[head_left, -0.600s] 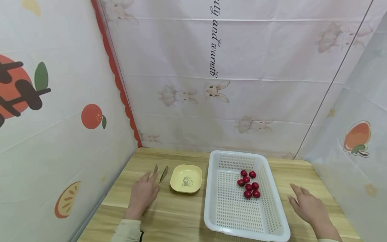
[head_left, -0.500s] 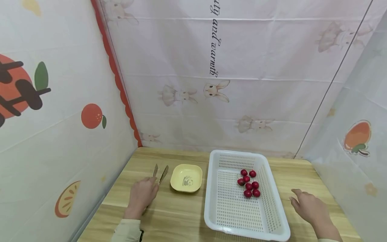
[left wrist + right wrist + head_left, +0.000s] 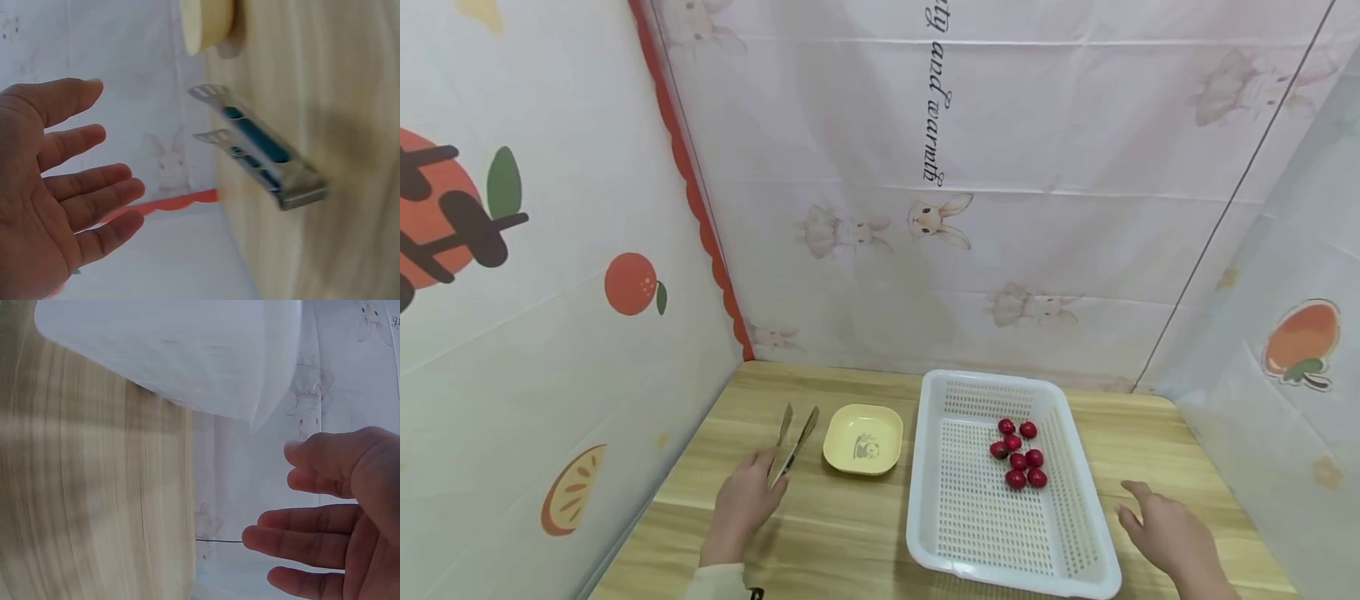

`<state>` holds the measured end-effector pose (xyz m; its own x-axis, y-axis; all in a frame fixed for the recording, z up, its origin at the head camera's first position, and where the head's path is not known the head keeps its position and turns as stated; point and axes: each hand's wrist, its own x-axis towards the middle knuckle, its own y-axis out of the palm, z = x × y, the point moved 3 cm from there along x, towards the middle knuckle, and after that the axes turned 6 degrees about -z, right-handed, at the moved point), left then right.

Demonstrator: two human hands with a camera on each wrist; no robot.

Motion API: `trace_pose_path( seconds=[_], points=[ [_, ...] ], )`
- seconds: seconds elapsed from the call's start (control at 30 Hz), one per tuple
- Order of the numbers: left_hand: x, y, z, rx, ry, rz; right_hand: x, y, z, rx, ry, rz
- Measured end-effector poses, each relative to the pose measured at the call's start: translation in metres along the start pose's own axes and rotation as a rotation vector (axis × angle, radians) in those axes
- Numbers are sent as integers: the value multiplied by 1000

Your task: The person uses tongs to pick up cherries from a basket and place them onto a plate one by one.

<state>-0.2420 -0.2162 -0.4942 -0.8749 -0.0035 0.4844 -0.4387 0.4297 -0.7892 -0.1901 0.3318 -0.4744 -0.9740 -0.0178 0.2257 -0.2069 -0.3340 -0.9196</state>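
Observation:
Metal tongs (image 3: 807, 427) with dark teal grips lie on the table, their tips spread and pointing to the back wall. My left hand (image 3: 747, 498) hovers over the tongs' near end in the head view. In the left wrist view the left hand (image 3: 53, 181) has its fingers spread and relaxed, with a gap between it and the tongs (image 3: 256, 140). My right hand (image 3: 1175, 533) is to the right of a white plastic basket (image 3: 916, 475). Its fingers are loosely bent and hold nothing, beside the basket wall (image 3: 206, 369) in the right wrist view.
Several small round dark red fruits (image 3: 1017, 461) lie in the basket's right half. A small yellow square dish (image 3: 842, 458) with a panda print stands between tongs and basket. Printed curtains (image 3: 880, 167) enclose the wooden table (image 3: 835, 550) at the back and sides.
My left hand has drawn back toward me, uncovering more of the tongs, which stay in place. The right hand has pulled slightly back with its fingers more bent.

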Motion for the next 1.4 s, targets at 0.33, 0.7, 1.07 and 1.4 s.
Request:
trace_pose_path(
  seconds=[0.33, 0.7, 1.07, 1.4],
  points=[
    [-17, 19, 22, -118, -81, -24, -4, 15, -5, 161, 109, 29],
    [-27, 35, 38, -218, -200, -24, -13, 27, 4, 261, 176, -30],
    [-33, 41, 57, -336, -454, 51, -15, 36, 7, 390, 370, 16],
    [-33, 51, 65, -349, -494, 73, -13, 48, 16, 485, 455, -15]
  ],
)
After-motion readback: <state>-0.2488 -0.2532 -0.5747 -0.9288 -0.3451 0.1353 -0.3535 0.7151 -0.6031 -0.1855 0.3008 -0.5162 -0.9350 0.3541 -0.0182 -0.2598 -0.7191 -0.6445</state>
